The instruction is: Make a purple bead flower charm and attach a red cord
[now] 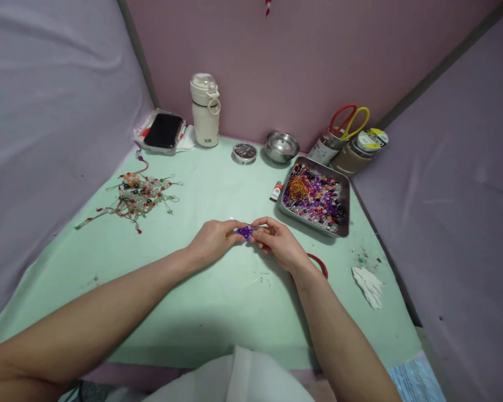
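My left hand and my right hand meet over the middle of the pale green table. Both pinch a small cluster of purple beads between their fingertips, with a thin wire or thread just showing beside it. The fingers of both hands are closed round the cluster. A red bangle shows at my right wrist. A metal tray full of mixed purple, black and clear beads, with orange thread in it, lies just right of my hands.
Finished bead strings lie at the left. At the back stand a white flask, a phone on a packet, a small round tin, a steel bowl and jars with scissors. White paper scrap lies right.
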A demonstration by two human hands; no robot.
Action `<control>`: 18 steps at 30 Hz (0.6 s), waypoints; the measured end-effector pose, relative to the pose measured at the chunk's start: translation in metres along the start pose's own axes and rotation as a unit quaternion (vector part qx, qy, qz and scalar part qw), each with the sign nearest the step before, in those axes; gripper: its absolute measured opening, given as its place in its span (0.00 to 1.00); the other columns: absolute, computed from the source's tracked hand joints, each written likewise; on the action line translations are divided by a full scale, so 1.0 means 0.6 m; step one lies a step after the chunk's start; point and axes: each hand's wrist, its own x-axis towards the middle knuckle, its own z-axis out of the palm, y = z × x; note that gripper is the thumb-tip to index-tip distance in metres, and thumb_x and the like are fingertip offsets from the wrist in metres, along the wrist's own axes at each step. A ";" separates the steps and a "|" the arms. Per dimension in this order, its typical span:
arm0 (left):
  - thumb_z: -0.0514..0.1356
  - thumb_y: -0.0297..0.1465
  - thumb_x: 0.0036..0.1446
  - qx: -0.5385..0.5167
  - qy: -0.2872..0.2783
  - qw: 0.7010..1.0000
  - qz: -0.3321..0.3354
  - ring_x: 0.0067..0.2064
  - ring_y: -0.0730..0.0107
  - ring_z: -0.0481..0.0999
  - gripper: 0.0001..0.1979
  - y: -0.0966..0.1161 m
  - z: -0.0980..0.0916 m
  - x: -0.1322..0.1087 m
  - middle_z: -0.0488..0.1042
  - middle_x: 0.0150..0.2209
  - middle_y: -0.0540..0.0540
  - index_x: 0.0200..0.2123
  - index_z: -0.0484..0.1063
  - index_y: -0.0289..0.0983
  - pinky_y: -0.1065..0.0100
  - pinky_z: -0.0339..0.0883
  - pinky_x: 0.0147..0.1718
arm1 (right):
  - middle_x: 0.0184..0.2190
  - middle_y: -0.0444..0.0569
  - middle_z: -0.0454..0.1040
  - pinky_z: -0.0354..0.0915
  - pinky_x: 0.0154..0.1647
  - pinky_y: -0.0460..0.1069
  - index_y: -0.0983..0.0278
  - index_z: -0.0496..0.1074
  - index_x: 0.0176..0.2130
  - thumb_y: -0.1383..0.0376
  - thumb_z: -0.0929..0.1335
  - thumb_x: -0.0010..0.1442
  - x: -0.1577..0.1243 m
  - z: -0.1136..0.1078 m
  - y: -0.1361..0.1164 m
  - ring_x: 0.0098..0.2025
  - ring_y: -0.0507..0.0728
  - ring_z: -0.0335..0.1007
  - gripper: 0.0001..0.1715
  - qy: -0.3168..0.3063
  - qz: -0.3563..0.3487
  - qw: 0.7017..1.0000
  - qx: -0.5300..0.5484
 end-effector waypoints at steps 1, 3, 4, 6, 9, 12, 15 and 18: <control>0.60 0.32 0.57 -0.001 -0.001 1.000 -0.003 0.29 0.74 0.72 0.12 0.001 -0.001 0.000 0.77 0.27 0.51 0.44 0.78 0.41 0.72 0.63 0.35 | 0.23 0.41 0.71 0.51 0.21 0.44 0.62 0.68 0.37 0.61 0.73 0.49 0.000 0.001 0.000 0.21 0.46 0.57 0.16 0.002 0.000 1.000 -0.002; 0.60 0.32 0.56 -0.004 -0.005 1.000 -0.010 0.29 0.74 0.72 0.12 0.004 -0.001 0.000 0.77 0.27 0.52 0.44 0.78 0.41 0.72 0.63 0.35 | 0.23 0.41 0.71 0.52 0.21 0.44 0.62 0.68 0.36 0.59 0.72 0.49 0.000 0.005 0.001 0.21 0.47 0.57 0.15 0.008 -0.001 1.000 -0.009; 0.60 0.32 0.56 -0.006 -0.007 1.000 -0.014 0.29 0.74 0.72 0.12 0.005 -0.001 0.000 0.77 0.27 0.52 0.44 0.78 0.41 0.72 0.63 0.35 | 0.23 0.41 0.71 0.52 0.21 0.44 0.62 0.68 0.35 0.59 0.72 0.50 0.000 0.008 0.002 0.21 0.47 0.57 0.15 0.014 -0.003 1.000 -0.015; 0.60 0.32 0.56 -0.008 -0.010 1.000 -0.018 0.28 0.74 0.71 0.12 0.006 -0.001 0.001 0.76 0.27 0.52 0.44 0.78 0.41 0.72 0.62 0.34 | 0.23 0.42 0.71 0.53 0.21 0.44 0.62 0.67 0.34 0.57 0.71 0.52 0.000 0.012 0.003 0.21 0.47 0.57 0.14 0.026 -0.010 0.999 -0.030; 0.61 0.33 0.55 -0.007 -0.008 1.000 -0.024 0.28 0.74 0.70 0.13 0.005 -0.002 0.002 0.76 0.25 0.52 0.44 0.78 0.41 0.72 0.62 0.34 | 0.22 0.42 0.68 0.53 0.21 0.45 0.62 0.67 0.31 0.57 0.68 0.55 -0.001 0.007 0.003 0.21 0.48 0.56 0.11 0.079 -0.055 0.990 -0.098; 0.62 0.34 0.55 -0.005 -0.004 0.999 -0.039 0.26 0.74 0.68 0.14 0.002 -0.002 0.003 0.74 0.23 0.52 0.44 0.78 0.40 0.71 0.60 0.33 | 0.25 0.42 0.67 0.55 0.24 0.46 0.62 0.68 0.31 0.60 0.68 0.55 -0.001 -0.009 0.000 0.23 0.49 0.56 0.08 0.208 -0.153 0.954 -0.154; 0.61 0.36 0.55 -0.016 0.001 0.999 -0.046 0.25 0.74 0.65 0.15 -0.001 -0.001 0.003 0.72 0.22 0.53 0.45 0.78 0.40 0.71 0.59 0.31 | 0.29 0.43 0.67 0.55 0.24 0.45 0.61 0.66 0.33 0.58 0.68 0.56 -0.002 -0.023 -0.004 0.25 0.49 0.57 0.09 0.244 -0.191 0.949 -0.053; 0.61 0.37 0.55 -0.027 -0.005 0.998 -0.051 0.24 0.75 0.63 0.15 -0.004 0.001 0.003 0.71 0.21 0.53 0.45 0.78 0.41 0.71 0.58 0.30 | 0.35 0.44 0.70 0.52 0.22 0.44 0.60 0.62 0.32 0.56 0.70 0.54 -0.004 -0.025 -0.008 0.25 0.48 0.58 0.15 0.142 -0.139 0.975 0.096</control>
